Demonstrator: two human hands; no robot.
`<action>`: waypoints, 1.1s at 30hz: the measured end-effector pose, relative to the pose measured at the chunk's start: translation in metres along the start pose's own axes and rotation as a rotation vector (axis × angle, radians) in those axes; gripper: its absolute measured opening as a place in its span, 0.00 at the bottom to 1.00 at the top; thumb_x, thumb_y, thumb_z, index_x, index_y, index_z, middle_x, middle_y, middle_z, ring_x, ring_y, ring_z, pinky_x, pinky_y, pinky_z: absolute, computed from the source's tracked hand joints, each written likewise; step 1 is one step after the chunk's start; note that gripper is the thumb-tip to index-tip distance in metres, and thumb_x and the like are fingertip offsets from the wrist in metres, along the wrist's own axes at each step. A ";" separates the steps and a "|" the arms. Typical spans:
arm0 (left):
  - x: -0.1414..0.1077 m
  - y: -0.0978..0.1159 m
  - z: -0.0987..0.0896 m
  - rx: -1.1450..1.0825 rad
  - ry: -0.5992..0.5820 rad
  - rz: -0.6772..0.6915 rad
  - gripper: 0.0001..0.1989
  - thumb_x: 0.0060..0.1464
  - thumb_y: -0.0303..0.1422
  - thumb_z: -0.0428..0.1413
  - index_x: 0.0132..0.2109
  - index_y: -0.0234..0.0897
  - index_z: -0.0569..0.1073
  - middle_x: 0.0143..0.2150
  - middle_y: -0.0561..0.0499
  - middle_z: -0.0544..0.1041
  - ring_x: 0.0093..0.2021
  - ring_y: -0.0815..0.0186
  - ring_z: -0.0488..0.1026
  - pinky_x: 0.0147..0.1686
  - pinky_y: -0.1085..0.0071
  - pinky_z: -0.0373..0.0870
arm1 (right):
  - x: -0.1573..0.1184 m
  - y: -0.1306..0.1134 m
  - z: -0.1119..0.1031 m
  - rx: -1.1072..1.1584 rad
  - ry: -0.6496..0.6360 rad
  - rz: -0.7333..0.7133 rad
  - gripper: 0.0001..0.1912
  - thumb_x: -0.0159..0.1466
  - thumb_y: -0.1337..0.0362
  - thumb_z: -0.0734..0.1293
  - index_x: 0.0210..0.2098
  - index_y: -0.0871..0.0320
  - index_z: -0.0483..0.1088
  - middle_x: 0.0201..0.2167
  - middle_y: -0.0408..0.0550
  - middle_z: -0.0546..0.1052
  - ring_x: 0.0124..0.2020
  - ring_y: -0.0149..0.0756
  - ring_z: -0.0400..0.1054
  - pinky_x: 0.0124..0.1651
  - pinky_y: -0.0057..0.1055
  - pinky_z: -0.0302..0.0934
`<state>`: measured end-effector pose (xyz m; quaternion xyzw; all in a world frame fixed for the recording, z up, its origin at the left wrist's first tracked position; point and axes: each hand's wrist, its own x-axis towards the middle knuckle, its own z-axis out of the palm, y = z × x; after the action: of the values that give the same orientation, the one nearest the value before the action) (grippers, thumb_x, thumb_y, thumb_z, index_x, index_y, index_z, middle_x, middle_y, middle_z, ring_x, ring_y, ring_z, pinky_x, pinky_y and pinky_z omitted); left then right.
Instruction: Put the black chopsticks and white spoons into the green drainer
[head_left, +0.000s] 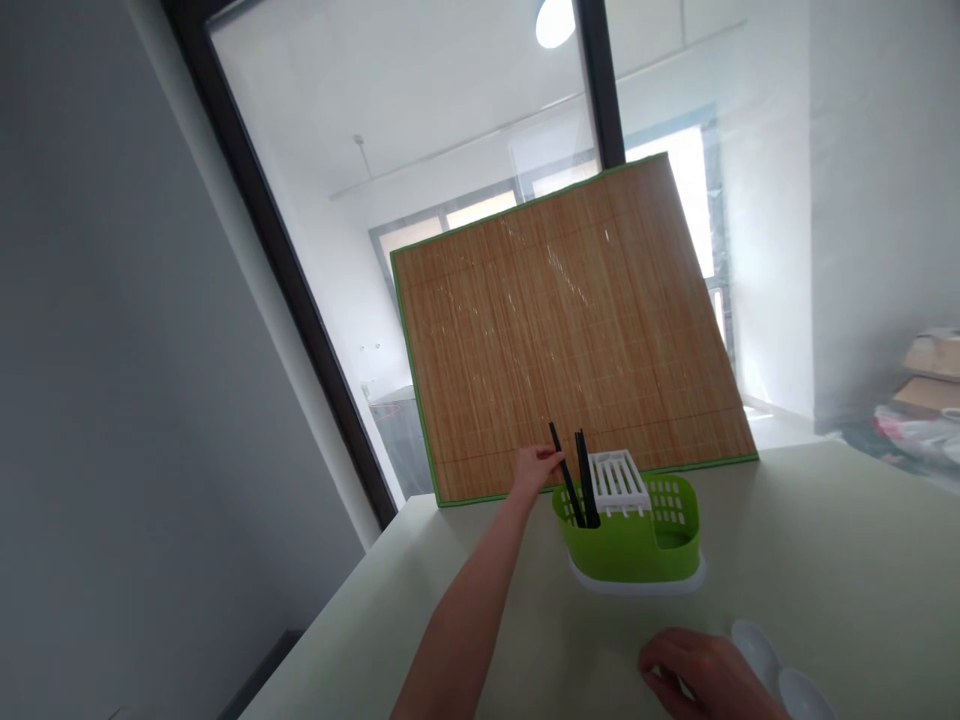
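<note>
My left hand (pixel 538 467) reaches forward and pinches black chopsticks (pixel 568 487); whether it is one or a pair I cannot tell. Their lower ends are inside the left compartment of a green utensil caddy (pixel 622 553). More black chopsticks (pixel 586 480) stand upright in the same compartment, just right of the pinched ones. A white slatted rack (pixel 619 482) sits over the caddy's middle. Near the front, my right hand (pixel 697 668) rests low over the table with its fingers curled and nothing visible in them. Two white spoon-like pieces (pixel 756 650) lie beside it, partly hidden.
A bamboo mat with green edging (pixel 570 330) leans against the dark-framed glass behind the caddy. The pale table (pixel 810 540) ends on the left beside a grey wall (pixel 150 400). Beyond the table at right are cardboard boxes (pixel 934 370) and plastic bags.
</note>
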<state>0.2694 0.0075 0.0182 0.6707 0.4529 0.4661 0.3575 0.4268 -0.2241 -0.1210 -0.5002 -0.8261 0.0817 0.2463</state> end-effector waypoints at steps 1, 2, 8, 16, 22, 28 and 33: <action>0.002 -0.008 0.003 0.013 -0.002 -0.013 0.08 0.44 0.31 0.65 0.32 0.29 0.79 0.30 0.43 0.79 0.31 0.63 0.76 0.37 0.66 0.72 | 0.001 -0.001 0.000 -0.017 -0.005 0.006 0.11 0.64 0.65 0.57 0.35 0.54 0.71 0.29 0.45 0.77 0.31 0.35 0.72 0.32 0.28 0.57; 0.003 -0.014 0.006 0.024 -0.004 -0.026 0.08 0.43 0.31 0.65 0.31 0.30 0.79 0.30 0.43 0.79 0.33 0.62 0.76 0.38 0.65 0.72 | 0.001 -0.002 0.000 -0.030 -0.008 0.012 0.10 0.63 0.66 0.58 0.35 0.54 0.71 0.29 0.44 0.77 0.31 0.35 0.72 0.32 0.27 0.57; 0.010 -0.037 0.024 -0.003 -0.047 -0.108 0.08 0.43 0.31 0.65 0.31 0.31 0.78 0.31 0.43 0.79 0.32 0.65 0.75 0.38 0.67 0.70 | 0.002 -0.003 0.005 -0.080 -0.023 0.010 0.11 0.61 0.69 0.59 0.33 0.53 0.72 0.28 0.43 0.78 0.29 0.33 0.72 0.30 0.25 0.56; 0.010 -0.048 0.034 -0.134 -0.117 -0.164 0.16 0.39 0.39 0.67 0.32 0.31 0.78 0.32 0.43 0.78 0.30 0.67 0.73 0.33 0.70 0.70 | 0.001 -0.003 0.009 -0.128 0.045 -0.043 0.11 0.59 0.72 0.59 0.30 0.53 0.72 0.25 0.41 0.77 0.27 0.31 0.72 0.28 0.25 0.55; 0.003 -0.052 0.034 -0.184 -0.137 -0.164 0.20 0.38 0.43 0.67 0.36 0.32 0.79 0.34 0.42 0.79 0.30 0.67 0.73 0.32 0.71 0.69 | 0.001 -0.002 0.008 -0.166 0.077 -0.072 0.11 0.60 0.71 0.59 0.29 0.53 0.70 0.24 0.41 0.76 0.25 0.31 0.71 0.27 0.26 0.53; -0.010 -0.060 0.030 -0.181 -0.145 -0.161 0.24 0.43 0.50 0.61 0.35 0.31 0.80 0.32 0.43 0.79 0.28 0.68 0.72 0.29 0.72 0.67 | -0.001 0.001 0.004 -0.121 0.059 -0.035 0.09 0.61 0.70 0.59 0.31 0.53 0.69 0.26 0.41 0.75 0.28 0.32 0.71 0.29 0.27 0.55; -0.023 -0.065 0.020 -0.149 -0.098 -0.133 0.24 0.48 0.50 0.57 0.37 0.31 0.80 0.33 0.43 0.80 0.31 0.66 0.73 0.32 0.71 0.68 | -0.003 0.012 -0.022 -0.076 0.050 0.095 0.10 0.64 0.67 0.57 0.34 0.52 0.69 0.30 0.43 0.75 0.33 0.35 0.70 0.35 0.30 0.58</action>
<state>0.2665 0.0065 -0.0536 0.6326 0.4426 0.4405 0.4582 0.4478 -0.2230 -0.1076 -0.5496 -0.7976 0.0493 0.2438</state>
